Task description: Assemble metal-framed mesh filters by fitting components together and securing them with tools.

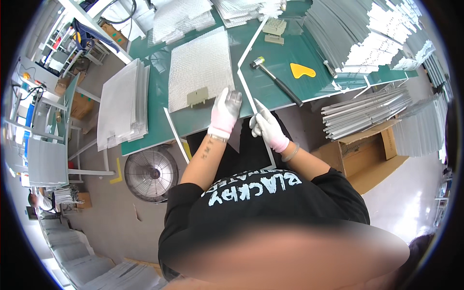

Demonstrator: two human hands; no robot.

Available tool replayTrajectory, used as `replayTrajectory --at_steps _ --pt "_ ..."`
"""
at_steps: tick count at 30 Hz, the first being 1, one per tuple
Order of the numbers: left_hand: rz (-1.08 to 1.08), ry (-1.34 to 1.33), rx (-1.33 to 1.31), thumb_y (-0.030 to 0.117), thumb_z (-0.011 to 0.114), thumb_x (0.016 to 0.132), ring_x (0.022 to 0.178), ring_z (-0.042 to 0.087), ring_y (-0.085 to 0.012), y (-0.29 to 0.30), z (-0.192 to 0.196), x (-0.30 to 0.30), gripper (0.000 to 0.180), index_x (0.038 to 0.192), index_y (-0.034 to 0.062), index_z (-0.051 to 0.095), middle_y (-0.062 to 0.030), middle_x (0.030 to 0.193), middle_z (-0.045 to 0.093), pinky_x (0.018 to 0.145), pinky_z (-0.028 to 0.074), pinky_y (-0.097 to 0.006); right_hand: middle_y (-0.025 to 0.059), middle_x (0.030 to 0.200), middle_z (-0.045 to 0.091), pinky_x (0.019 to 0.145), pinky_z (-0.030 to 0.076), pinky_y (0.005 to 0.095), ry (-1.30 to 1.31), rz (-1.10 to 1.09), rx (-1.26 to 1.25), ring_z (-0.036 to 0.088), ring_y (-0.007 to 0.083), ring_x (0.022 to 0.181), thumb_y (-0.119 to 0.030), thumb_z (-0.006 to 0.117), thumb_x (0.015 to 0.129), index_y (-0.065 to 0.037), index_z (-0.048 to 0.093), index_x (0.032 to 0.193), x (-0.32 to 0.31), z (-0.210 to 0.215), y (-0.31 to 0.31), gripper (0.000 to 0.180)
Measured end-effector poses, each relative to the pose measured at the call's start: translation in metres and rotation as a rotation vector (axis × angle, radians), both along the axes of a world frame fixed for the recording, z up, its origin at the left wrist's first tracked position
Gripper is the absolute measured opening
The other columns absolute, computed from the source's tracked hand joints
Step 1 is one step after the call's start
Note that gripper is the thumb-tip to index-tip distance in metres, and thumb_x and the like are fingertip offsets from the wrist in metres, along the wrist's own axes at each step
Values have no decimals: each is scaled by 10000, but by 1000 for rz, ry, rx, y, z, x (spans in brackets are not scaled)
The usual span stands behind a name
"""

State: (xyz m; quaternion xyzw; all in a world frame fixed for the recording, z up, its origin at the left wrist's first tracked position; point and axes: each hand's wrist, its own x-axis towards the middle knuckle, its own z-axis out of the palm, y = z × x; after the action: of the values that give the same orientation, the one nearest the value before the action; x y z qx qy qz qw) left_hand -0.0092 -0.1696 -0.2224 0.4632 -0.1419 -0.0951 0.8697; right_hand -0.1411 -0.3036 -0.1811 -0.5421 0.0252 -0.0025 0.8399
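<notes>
My right hand (268,127), in a white and pink glove, is closed round a thin white frame strip (247,90) at the table's near edge. The strip bends near its middle and runs up across the green tabletop. My left hand (226,110), gloved with grey fingertips, lies beside the near right corner of a whitish mesh sheet (200,63), its fingers stretched out. A small beige block (197,96) rests on that sheet, left of my left hand. Right of the strip lies a hammer (278,82) with a black handle, then a yellow scraper (302,71).
Stacked sheets (123,104) stand at the table's left; more piles (181,19) lie at the back. Grey strips (362,29) fill the far right. A screwdriver (330,69) lies near them. Below right is an open cardboard box (372,166); a floor fan (152,174) stands lower left.
</notes>
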Motion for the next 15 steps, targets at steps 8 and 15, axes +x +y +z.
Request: replayTrajectory --at_steps 8,15 --pt "-28 571 -471 58 545 943 1023 597 -260 -28 35 28 133 1041 -27 570 -133 1053 605 932 500 -408 49 768 528 540 471 282 34 111 254 409 87 502 -143 372 1016 -74 151 1542 9 -6 -4 574" --pt "27 511 -470 53 556 937 976 625 -242 -36 29 35 124 1029 -18 599 -125 1005 639 887 523 -380 50 771 539 541 487 269 70 72 123 415 79 497 -139 373 1015 -68 153 1540 0 -4 -4 574"
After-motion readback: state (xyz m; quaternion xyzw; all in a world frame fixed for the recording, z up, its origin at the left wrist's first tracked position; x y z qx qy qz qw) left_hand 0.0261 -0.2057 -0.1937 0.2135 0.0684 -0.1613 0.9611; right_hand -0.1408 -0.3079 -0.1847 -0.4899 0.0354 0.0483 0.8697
